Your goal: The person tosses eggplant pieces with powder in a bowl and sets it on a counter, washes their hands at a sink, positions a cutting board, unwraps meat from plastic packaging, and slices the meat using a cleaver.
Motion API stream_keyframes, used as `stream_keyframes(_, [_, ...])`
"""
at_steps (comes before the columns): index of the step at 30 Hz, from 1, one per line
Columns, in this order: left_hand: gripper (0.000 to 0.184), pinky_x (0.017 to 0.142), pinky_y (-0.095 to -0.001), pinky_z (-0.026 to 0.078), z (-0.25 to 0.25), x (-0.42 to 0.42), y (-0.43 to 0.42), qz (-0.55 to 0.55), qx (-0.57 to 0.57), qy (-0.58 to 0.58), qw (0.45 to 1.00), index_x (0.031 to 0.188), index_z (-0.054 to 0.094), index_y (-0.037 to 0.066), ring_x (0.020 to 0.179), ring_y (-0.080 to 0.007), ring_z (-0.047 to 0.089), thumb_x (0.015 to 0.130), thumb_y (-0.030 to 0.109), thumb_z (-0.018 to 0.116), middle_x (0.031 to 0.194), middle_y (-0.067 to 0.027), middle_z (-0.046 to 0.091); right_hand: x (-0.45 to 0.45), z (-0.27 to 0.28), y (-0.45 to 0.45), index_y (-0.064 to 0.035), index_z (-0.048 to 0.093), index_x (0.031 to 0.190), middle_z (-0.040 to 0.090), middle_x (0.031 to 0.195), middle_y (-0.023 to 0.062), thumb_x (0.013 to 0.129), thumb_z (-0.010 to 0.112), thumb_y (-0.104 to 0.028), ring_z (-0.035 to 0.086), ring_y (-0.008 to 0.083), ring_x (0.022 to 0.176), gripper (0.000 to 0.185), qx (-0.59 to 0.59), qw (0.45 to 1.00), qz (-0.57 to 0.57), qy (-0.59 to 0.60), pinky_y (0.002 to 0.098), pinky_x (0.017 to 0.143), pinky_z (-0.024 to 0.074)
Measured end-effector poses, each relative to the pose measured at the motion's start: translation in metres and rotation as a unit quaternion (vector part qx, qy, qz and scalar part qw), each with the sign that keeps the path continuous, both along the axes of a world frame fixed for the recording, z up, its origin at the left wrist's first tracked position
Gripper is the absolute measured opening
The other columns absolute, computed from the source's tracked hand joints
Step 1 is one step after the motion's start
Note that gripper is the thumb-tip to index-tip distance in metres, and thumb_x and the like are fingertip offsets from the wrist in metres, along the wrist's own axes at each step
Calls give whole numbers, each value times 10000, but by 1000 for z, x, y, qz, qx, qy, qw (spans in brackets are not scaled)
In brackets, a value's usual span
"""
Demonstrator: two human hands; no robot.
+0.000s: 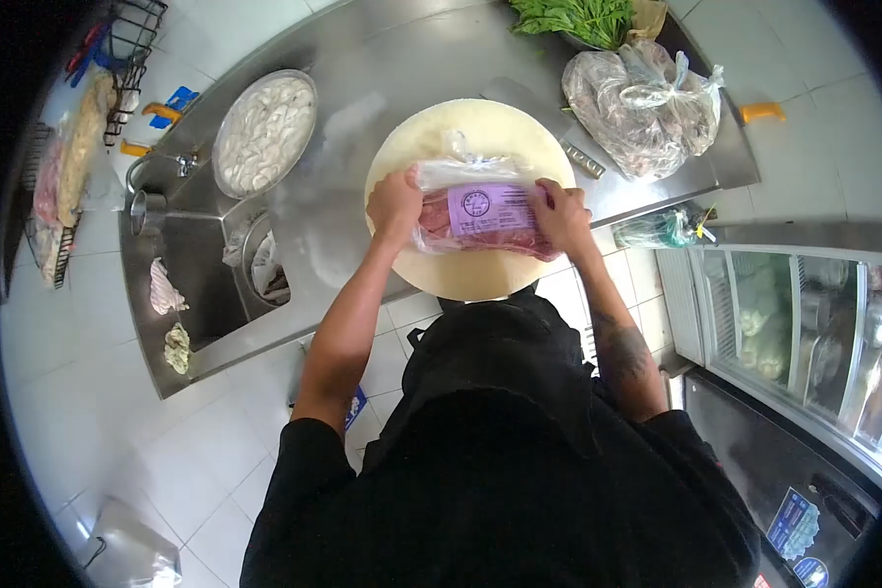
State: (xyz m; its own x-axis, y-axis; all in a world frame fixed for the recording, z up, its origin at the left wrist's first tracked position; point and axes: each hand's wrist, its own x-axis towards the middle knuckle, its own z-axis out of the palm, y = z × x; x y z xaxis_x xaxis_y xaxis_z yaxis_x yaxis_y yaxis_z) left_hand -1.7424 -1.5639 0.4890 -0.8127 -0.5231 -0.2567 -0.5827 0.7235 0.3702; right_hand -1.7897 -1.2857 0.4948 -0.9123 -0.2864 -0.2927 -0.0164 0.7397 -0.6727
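Note:
A clear plastic package of red meat (436,213) with a purple label (490,209) lies across a round, pale cutting board (412,142). My left hand (396,204) grips the package's left end, fingers curled over the plastic. At the opposite end, my right hand (562,216) pinches the wrapping beside the label. Loose clear film spreads above the meat, toward the board's far side. Just right of the board lies a knife (583,157), its blade partly out of sight behind the board.
A metal bowl of whitish pieces (265,132) stands left, beside a sink (216,274) with a faucet (181,167). A knotted plastic bag (642,108) and leafy greens (578,20) sit back right. A glass-door fridge (804,323) stands at the right.

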Motion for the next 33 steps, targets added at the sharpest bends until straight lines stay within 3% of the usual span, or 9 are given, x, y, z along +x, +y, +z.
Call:
stream_keyframes(5, [338,623,-417,535,-5,-2,-22,192,231,117,947,1056,631,5,742,-271,655,991,258,416,876,-127,661,35,53,-16,-201,449,1399,390,1432,189,778,684,-551,354,421,1297,751,148,983,89,68,711,966,295])
stream_keyframes(7, [249,530,-344,519,-62,2,-46,380,565,257,686,972,586,5,656,-223,597,990,170,401,825,-97,602,36,72,-22,-269,360,1451,364,1443,201,689,740,-597,310,421,1340,912,239,954,154,90,756,931,289])
stream_keyframes(10, [175,548,-339,532,-90,7,-58,411,678,293,535,977,535,41,611,-208,534,992,132,386,843,-72,557,33,60,-37,-288,256,1491,335,1442,220,593,817,-523,316,419,1342,1084,240,883,347,206,697,996,293])
stream_keyframes(14, [170,550,-349,537,-41,21,-56,460,635,341,519,1016,519,41,633,-209,548,993,128,375,901,-91,566,14,65,-47,-296,253,1490,432,1320,226,563,814,-451,449,399,1220,1095,230,865,411,171,627,920,406])
stream_keyframes(15, [183,580,-358,545,-47,36,-68,341,288,415,793,1055,514,45,685,-219,568,994,152,378,936,-98,567,12,66,-44,-296,253,1490,432,1320,226,563,814,-451,449,399,1220,1095,234,853,432,178,627,920,406])
stream_keyframes(17, [243,652,-380,546,-41,66,-97,277,207,508,789,1131,513,58,809,-232,590,995,217,388,999,-101,571,7,69,-35,-271,264,1485,449,1303,223,544,830,-409,472,409,1196,1106,237,886,382,114,616,913,418])
stream_keyframes(19, [320,718,-401,525,37,97,-133,383,476,554,565,1199,520,84,920,-226,581,995,301,404,1055,-89,575,-7,62,-14,-245,277,1478,468,1283,227,539,837,-384,490,410,1174,1103,187,904,374,93,584,918,430])
stream_keyframes(26, [523,859,-432,480,37,188,-66,445,34,323,834,1249,513,62,999,-360,587,856,382,639,1130,-213,588,-29,72,-42,-37,484,1289,642,1109,227,665,829,-279,628,291,1032,753,23,935,354,-18,401,875,490])
stream_keyframes(33, [347,770,-385,502,31,371,158,700,52,279,655,1128,587,1,898,-253,657,860,213,649,965,-216,670,-47,6,-31,-146,126,1519,466,1199,315,664,697,-693,476,489,1125,1164,294,841,367,269,565,917,421])
